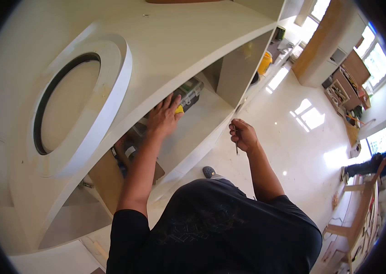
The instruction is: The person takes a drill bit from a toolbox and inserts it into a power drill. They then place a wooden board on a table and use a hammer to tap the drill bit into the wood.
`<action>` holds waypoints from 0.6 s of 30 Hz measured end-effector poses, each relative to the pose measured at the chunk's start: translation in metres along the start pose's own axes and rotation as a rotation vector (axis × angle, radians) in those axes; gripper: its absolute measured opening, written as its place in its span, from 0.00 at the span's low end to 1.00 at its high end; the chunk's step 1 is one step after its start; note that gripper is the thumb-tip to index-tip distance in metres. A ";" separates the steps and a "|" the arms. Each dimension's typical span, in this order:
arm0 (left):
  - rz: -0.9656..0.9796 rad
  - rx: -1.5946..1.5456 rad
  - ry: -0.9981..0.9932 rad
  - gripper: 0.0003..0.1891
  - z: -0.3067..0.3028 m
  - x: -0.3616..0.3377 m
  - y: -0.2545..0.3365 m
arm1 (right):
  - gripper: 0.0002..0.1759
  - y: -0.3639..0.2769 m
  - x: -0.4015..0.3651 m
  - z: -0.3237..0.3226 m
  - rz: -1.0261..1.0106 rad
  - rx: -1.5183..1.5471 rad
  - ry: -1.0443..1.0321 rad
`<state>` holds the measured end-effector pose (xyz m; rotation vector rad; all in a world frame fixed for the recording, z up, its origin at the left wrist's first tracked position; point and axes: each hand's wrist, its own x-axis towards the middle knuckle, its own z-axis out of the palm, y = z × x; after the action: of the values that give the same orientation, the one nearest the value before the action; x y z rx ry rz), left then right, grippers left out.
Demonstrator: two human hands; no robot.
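Note:
My left hand (pixel 162 118) reaches into the shelf space under the white curved counter (pixel 174 55). Its fingers are spread, right at a dark case with a clear lid (pixel 191 93) and a small yellow thing (pixel 179 109). Out over the floor, my right hand (pixel 244 135) is closed around a thin, dark metal tool (pixel 237 148), whose narrow end points down out of the fist; its exact kind does not show. Behind my left forearm lie several dark items and a cardboard box (pixel 106 176), partly hidden.
A raised white ring (pixel 122 86) stands on the counter at left. The shelf's edge (pixel 202 153) runs between my hands. At far right are a wooden bench (pixel 362 214) and a person's leg (pixel 362 168). A yellow container (pixel 264 63) stands beyond the shelf.

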<state>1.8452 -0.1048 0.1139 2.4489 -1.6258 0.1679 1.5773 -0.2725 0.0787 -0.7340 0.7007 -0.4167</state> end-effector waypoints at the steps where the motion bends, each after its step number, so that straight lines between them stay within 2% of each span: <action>1: 0.002 -0.001 -0.008 0.33 0.000 0.001 0.001 | 0.05 0.001 -0.010 -0.009 -0.012 -0.004 0.034; 5: -0.006 0.030 -0.139 0.37 -0.029 0.023 0.026 | 0.05 0.020 -0.047 -0.052 -0.016 0.019 0.170; 9: 0.016 0.064 -0.117 0.41 -0.001 0.045 0.038 | 0.04 0.044 -0.080 -0.070 0.001 0.046 0.238; 15: -0.010 0.067 -0.186 0.43 -0.003 0.048 0.038 | 0.05 0.054 -0.119 -0.103 -0.039 0.076 0.289; 18: 0.001 -0.006 -0.049 0.43 0.018 0.027 0.024 | 0.06 0.066 -0.144 -0.159 -0.063 -0.043 0.400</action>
<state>1.8330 -0.1426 0.1047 2.4663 -1.6453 0.1045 1.3705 -0.2196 0.0079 -0.7221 1.0661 -0.6165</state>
